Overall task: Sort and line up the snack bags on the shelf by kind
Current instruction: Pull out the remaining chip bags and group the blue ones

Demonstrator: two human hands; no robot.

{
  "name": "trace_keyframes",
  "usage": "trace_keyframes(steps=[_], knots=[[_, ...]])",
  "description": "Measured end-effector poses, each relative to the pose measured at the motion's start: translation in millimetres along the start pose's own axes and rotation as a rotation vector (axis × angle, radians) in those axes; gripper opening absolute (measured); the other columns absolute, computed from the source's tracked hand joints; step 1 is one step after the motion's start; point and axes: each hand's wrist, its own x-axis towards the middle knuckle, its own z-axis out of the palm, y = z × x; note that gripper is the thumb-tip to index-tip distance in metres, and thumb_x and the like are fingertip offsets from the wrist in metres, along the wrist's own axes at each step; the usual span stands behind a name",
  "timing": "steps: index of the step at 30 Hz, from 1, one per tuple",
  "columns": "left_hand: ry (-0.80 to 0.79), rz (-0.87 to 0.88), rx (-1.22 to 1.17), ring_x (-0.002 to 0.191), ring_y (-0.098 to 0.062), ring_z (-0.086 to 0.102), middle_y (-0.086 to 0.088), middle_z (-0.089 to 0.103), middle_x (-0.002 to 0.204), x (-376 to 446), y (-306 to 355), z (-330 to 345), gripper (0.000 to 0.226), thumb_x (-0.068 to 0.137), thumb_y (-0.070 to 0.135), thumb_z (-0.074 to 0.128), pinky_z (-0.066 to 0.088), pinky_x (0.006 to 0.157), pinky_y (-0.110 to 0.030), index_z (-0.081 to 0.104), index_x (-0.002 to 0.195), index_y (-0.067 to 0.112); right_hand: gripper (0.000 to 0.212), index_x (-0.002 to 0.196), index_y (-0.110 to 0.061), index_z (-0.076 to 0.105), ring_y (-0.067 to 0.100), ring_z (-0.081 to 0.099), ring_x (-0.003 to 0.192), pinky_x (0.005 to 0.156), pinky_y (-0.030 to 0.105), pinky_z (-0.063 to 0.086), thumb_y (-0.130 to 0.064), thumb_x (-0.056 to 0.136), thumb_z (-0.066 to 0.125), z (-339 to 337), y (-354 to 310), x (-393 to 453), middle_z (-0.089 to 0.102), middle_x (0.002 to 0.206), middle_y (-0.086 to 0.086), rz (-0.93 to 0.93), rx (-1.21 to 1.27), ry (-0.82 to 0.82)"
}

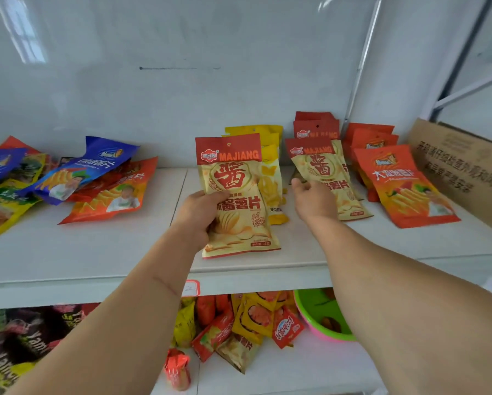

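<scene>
While the right half of the shelf (102, 252) already looks sorted, the left half is plainly not. The left hand (200, 216) grips a MAJIANG bag (236, 195) by its left edge, thumb curled over the front, and holds it upright near the middle of the shelf, in front of a yellow stack (271, 166). The right hand (313, 199) reaches toward two o'clock, its fingers resting on the face of the front bag of the MAJIANG row (324, 172). They look fairly straight, though I cannot tell whether they are pinching it.

By my reckoning the job is about half done. Toward one and two o'clock stand three tidy groups: the yellow stack, the MAJIANG row leaning back on the wall, and beyond it an orange row (395, 178) just beside a cardboard box (461, 166). The bag in hand likely belongs with its twins under the right hand.

Out at nine and ten o'clock a loose heap (68, 178) of blue, orange and yellow-green bags lies overlapped and tilted every which way. That heap is what remains to separate and line up.
</scene>
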Motion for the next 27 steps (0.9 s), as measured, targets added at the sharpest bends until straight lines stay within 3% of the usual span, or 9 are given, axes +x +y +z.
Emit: trace_keyframes(steps=[3, 7, 11, 15, 18, 21, 23, 27], knots=[[-0.031, 0.009, -0.006, 0.074, -0.025, 0.077, -0.005, 0.079, 0.086, -10, -2, 36, 0.013, 0.093, 0.018, 0.070, 0.063, 0.064, -0.040, 0.069, 0.104, 0.012, 0.043, 0.092, -0.009, 0.059, 0.027, 0.050, 0.081, 0.067, 0.032, 0.031, -0.045, 0.103, 0.038, -31, 20, -2, 0.054, 0.083, 0.005, -0.088, -0.086, 0.056], [-0.035, 0.018, -0.021, 0.079, -0.026, 0.077, -0.005, 0.079, 0.091, -16, -11, 102, 0.017, 0.091, 0.019, 0.072, 0.064, 0.070, -0.043, 0.070, 0.107, 0.013, 0.049, 0.105, -0.009, 0.064, 0.033, 0.059, 0.092, 0.067, 0.033, 0.037, -0.049, 0.102, 0.036, -69, 59, 7, 0.066, 0.099, 0.011, -0.165, -0.107, 0.059], [0.012, 0.039, 0.000, 0.076, -0.024, 0.074, -0.006, 0.077, 0.092, -14, -21, 171, 0.010, 0.092, 0.021, 0.071, 0.062, 0.062, -0.034, 0.067, 0.099, 0.014, 0.047, 0.091, -0.013, 0.057, 0.030, 0.060, 0.079, 0.060, 0.034, 0.039, -0.054, 0.101, 0.036, -101, 99, 22, 0.064, 0.084, 0.006, -0.228, -0.100, -0.026], [0.101, 0.055, 0.008, 0.085, -0.028, 0.074, -0.006, 0.076, 0.097, -5, -36, 214, 0.017, 0.091, 0.023, 0.072, 0.063, 0.075, -0.045, 0.069, 0.105, 0.013, 0.048, 0.088, -0.016, 0.054, 0.022, 0.055, 0.073, 0.051, 0.029, 0.030, -0.060, 0.098, 0.037, -118, 134, 36, 0.054, 0.074, -0.005, -0.248, -0.092, -0.092], [0.189, 0.062, 0.007, 0.086, -0.028, 0.074, -0.004, 0.076, 0.096, 1, -46, 230, 0.019, 0.090, 0.025, 0.073, 0.062, 0.078, -0.049, 0.070, 0.105, 0.015, 0.046, 0.090, -0.020, 0.056, 0.018, 0.057, 0.077, 0.053, 0.027, 0.035, -0.063, 0.096, 0.041, -120, 151, 42, 0.058, 0.081, -0.007, -0.280, -0.076, -0.158], [0.253, 0.093, 0.021, 0.080, -0.022, 0.071, 0.002, 0.072, 0.089, 6, -49, 243, 0.016, 0.091, 0.028, 0.072, 0.062, 0.071, -0.039, 0.067, 0.103, 0.018, 0.057, 0.097, -0.019, 0.063, 0.016, 0.062, 0.081, 0.065, 0.033, 0.050, -0.070, 0.091, 0.040, -116, 159, 43, 0.066, 0.089, -0.004, -0.316, -0.050, -0.213], [0.282, 0.117, 0.049, 0.078, -0.018, 0.069, 0.005, 0.070, 0.087, 10, -49, 249, 0.015, 0.092, 0.027, 0.071, 0.059, 0.066, -0.033, 0.065, 0.103, 0.019, 0.058, 0.097, -0.019, 0.064, 0.015, 0.063, 0.080, 0.068, 0.034, 0.053, -0.071, 0.090, 0.040, -114, 161, 43, 0.067, 0.088, -0.005, -0.331, -0.028, -0.217], [0.333, 0.169, 0.139, 0.090, -0.025, 0.071, 0.001, 0.073, 0.096, 21, -52, 259, 0.015, 0.090, 0.030, 0.071, 0.060, 0.083, -0.044, 0.065, 0.102, 0.022, 0.059, 0.097, -0.021, 0.066, 0.013, 0.062, 0.079, 0.067, 0.035, 0.054, -0.072, 0.092, 0.037, -108, 165, 47, 0.067, 0.087, -0.006, -0.336, -0.030, -0.179]])
